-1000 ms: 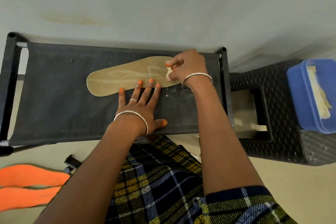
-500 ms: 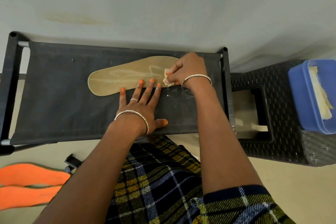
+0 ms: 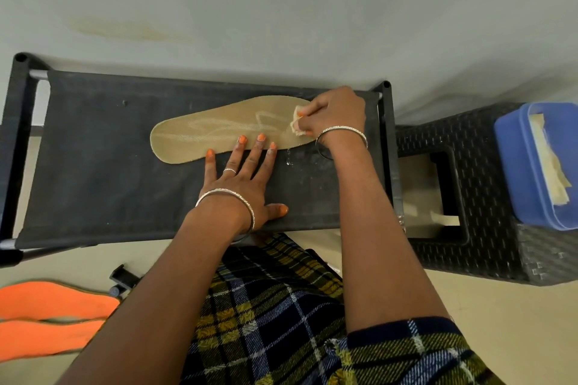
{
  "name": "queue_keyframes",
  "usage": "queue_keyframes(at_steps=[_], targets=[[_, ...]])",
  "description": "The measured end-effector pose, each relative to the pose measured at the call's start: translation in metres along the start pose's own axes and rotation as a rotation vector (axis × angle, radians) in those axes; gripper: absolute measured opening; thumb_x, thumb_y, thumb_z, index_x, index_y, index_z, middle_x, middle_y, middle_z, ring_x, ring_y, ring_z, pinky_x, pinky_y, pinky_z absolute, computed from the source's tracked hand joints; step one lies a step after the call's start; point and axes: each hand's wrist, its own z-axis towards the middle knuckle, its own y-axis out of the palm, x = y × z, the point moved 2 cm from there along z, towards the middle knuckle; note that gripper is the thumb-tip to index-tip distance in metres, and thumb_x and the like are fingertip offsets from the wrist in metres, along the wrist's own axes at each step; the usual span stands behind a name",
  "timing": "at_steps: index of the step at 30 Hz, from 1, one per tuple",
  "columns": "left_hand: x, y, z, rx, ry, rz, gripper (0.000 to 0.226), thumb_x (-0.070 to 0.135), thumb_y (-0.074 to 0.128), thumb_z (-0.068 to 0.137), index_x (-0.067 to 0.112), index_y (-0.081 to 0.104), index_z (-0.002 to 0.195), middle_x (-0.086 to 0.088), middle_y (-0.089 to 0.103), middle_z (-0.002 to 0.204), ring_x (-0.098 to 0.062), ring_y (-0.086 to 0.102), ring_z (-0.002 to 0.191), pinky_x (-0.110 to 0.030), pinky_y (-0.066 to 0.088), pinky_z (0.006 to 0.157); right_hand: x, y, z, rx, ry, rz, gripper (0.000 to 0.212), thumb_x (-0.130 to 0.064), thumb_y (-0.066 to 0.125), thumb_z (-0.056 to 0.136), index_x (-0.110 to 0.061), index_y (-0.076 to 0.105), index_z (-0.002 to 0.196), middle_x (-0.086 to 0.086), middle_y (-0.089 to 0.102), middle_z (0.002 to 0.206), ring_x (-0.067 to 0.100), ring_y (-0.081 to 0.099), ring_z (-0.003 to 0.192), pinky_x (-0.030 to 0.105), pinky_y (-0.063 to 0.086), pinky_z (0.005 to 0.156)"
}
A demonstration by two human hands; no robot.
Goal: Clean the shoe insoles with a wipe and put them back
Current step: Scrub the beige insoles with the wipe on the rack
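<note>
A tan insole [image 3: 219, 128] lies flat on the black fabric shelf [image 3: 93, 166], with pale wet streaks along its middle. My left hand [image 3: 244, 178] lies flat on the shelf, its straight fingertips pressing the insole's near edge. My right hand [image 3: 334, 112] pinches a small cream wipe [image 3: 296, 126] and holds it against the insole's right end, covering that tip. Two orange insoles [image 3: 47, 316] lie on the floor at the lower left.
A black woven stool [image 3: 469, 197] stands right of the shelf, with a blue tub [image 3: 519, 172] of cream wipes on it. A pale wall runs behind. The shelf's black frame post [image 3: 386, 84] stands beside my right hand. A plaid cloth covers my lap.
My right hand slid the wipe down across the insole's right end and back up a little. My left hand stayed pressed in place.
</note>
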Motion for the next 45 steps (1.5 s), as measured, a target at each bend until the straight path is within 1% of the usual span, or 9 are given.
queue_keyframes(at_steps=[3, 8, 12, 16, 22, 29, 36, 42, 45], targets=[[0.000, -0.001, 0.000, 0.001, -0.002, 0.003, 0.101, 0.073, 0.036, 0.091, 0.030, -0.037, 0.146, 0.006, -0.046, 0.150, -0.022, -0.038, 0.141, -0.063, -0.014, 0.115, 0.000, -0.003, 0.000, 0.144, -0.001, 0.066, 0.021, -0.011, 0.086, 0.061, -0.025, 0.072, 0.067, -0.004, 0.075, 0.083, 0.019, 0.071, 0.087, 0.035, 0.057, 0.086], [0.000, 0.000, 0.001, 0.003, -0.006, 0.004, 0.101, 0.073, 0.036, 0.091, 0.030, -0.037, 0.146, 0.006, -0.046, 0.150, -0.023, -0.038, 0.141, -0.062, -0.015, 0.115, -0.001, -0.004, 0.000, 0.189, 0.003, 0.059, 0.031, -0.009, 0.083, 0.062, -0.027, 0.060, 0.073, -0.001, 0.071, 0.085, 0.019, 0.068, 0.086, 0.033, 0.056, 0.082], [0.001, -0.001, 0.001, 0.000, -0.010, 0.004, 0.101, 0.073, 0.036, 0.091, 0.030, -0.037, 0.146, 0.006, -0.046, 0.150, -0.023, -0.038, 0.141, -0.062, -0.017, 0.114, -0.012, 0.005, -0.003, 0.070, -0.053, -0.075, 0.014, -0.011, 0.081, 0.066, -0.021, 0.074, 0.071, -0.003, 0.074, 0.085, 0.021, 0.068, 0.093, 0.032, 0.056, 0.086], [0.001, -0.002, 0.000, -0.006, -0.011, 0.007, 0.101, 0.073, 0.036, 0.091, 0.029, -0.037, 0.146, 0.006, -0.046, 0.151, -0.023, -0.038, 0.141, -0.062, -0.016, 0.114, -0.017, 0.016, -0.005, -0.031, -0.097, -0.058, 0.017, -0.016, 0.086, 0.061, -0.023, 0.078, 0.073, -0.005, 0.074, 0.081, 0.021, 0.068, 0.092, 0.034, 0.056, 0.086], [0.000, -0.001, -0.001, -0.001, -0.005, 0.000, 0.100, 0.073, 0.035, 0.091, 0.030, -0.037, 0.146, 0.007, -0.046, 0.150, -0.022, -0.038, 0.141, -0.062, -0.014, 0.116, -0.001, -0.007, 0.000, 0.169, 0.002, -0.004, 0.014, -0.015, 0.081, 0.069, -0.022, 0.078, 0.080, -0.003, 0.075, 0.087, 0.019, 0.069, 0.091, 0.032, 0.055, 0.087], [0.000, -0.001, -0.001, -0.001, -0.007, 0.001, 0.100, 0.074, 0.035, 0.091, 0.030, -0.037, 0.146, 0.007, -0.046, 0.151, -0.022, -0.038, 0.141, -0.063, -0.013, 0.116, -0.013, 0.008, -0.007, -0.198, -0.055, -0.104, 0.020, -0.016, 0.090, 0.058, -0.024, 0.078, 0.072, -0.003, 0.075, 0.080, 0.012, 0.071, 0.080, 0.032, 0.059, 0.083], [0.000, -0.001, -0.002, 0.012, -0.002, 0.002, 0.101, 0.073, 0.036, 0.091, 0.030, -0.037, 0.146, 0.007, -0.046, 0.150, -0.022, -0.038, 0.141, -0.062, -0.014, 0.116, -0.001, -0.001, 0.002, 0.230, 0.004, 0.019, 0.013, -0.014, 0.081, 0.069, -0.022, 0.076, 0.078, 0.002, 0.075, 0.088, 0.022, 0.070, 0.089, 0.031, 0.056, 0.084], [0.001, 0.000, -0.001, -0.012, -0.003, 0.002, 0.101, 0.073, 0.036, 0.091, 0.030, -0.037, 0.146, 0.006, -0.047, 0.150, -0.023, -0.039, 0.141, -0.062, -0.012, 0.116, -0.015, 0.010, -0.005, -0.163, -0.089, -0.145, 0.018, -0.019, 0.089, 0.062, -0.023, 0.080, 0.077, -0.003, 0.076, 0.084, 0.014, 0.070, 0.086, 0.031, 0.057, 0.087], [-0.003, -0.003, -0.003, -0.029, 0.000, 0.011, 0.100, 0.073, 0.037, 0.091, 0.032, -0.037, 0.146, 0.006, -0.048, 0.149, -0.024, -0.039, 0.141, -0.062, -0.012, 0.116, -0.008, 0.003, 0.000, -0.037, -0.053, -0.062, 0.019, -0.017, 0.088, 0.061, -0.023, 0.079, 0.077, -0.004, 0.076, 0.082, 0.013, 0.071, 0.084, 0.031, 0.058, 0.085]])
